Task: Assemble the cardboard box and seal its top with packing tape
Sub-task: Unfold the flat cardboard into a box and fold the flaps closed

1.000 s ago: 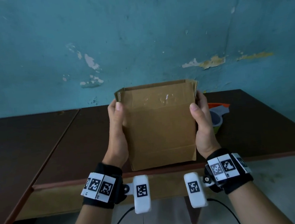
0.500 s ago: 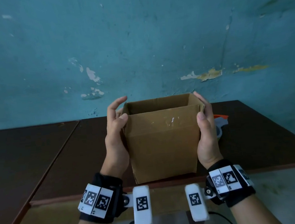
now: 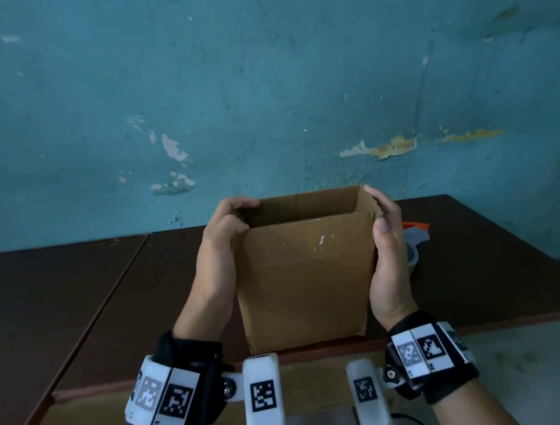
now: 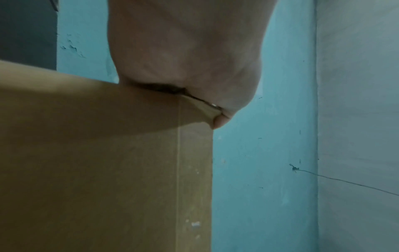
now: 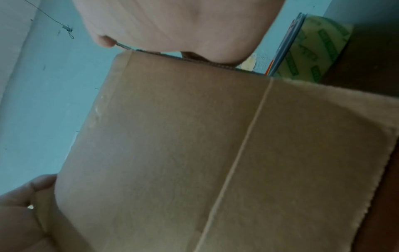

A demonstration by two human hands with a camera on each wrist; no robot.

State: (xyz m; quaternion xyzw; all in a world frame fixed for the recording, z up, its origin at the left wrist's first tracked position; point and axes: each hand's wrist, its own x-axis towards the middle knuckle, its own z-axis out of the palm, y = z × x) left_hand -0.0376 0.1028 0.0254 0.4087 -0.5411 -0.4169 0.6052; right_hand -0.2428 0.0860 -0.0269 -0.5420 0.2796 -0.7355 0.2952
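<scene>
Standing upright w/ its top open, the cardboard box (image 3: 305, 277) sits on the near edge of the dark brown table (image 3: 95, 310), between both hands. Left hand (image 3: 220, 254) is on the box's left side: palm against the left wall, fingers curled over the top-left rim so the tips dip inside the opening, i.e. it grips that rim. Left wrist view shows the same from below, the hand (image 4: 183, 51) wrapped over the upper edge of the box (image 4: 108, 170), one fingertip peeking past the corner, cardboard edge a bit bent under it. Right hand (image 3: 387, 257) is flat-ish against the right wall, thumb laid up the front-right corner, fingers reaching up along the right side to the top rim; they look fairly straight, pressing rather than clenching (whether the tips hook over the rim, can't tell). In the right wrist view the palm (image 5: 179, 25) lies at the box's upper edge, a crease line runs down the box wall (image 5: 194, 145), and the thumb shows at the lower left. Top flaps stand up, front one w/ a small white scuff. Tape dispenser (image 3: 415, 245), orange and grey, lies on the table just behind the right hand, mostly hidden by it; right wrist cam shows its roll of pale tape w/ green print (image 5: 311, 51) near the box's far corner. Peeling teal wall (image 3: 263, 96) behind. Both wrists wear black bands w/ marker tags.
</scene>
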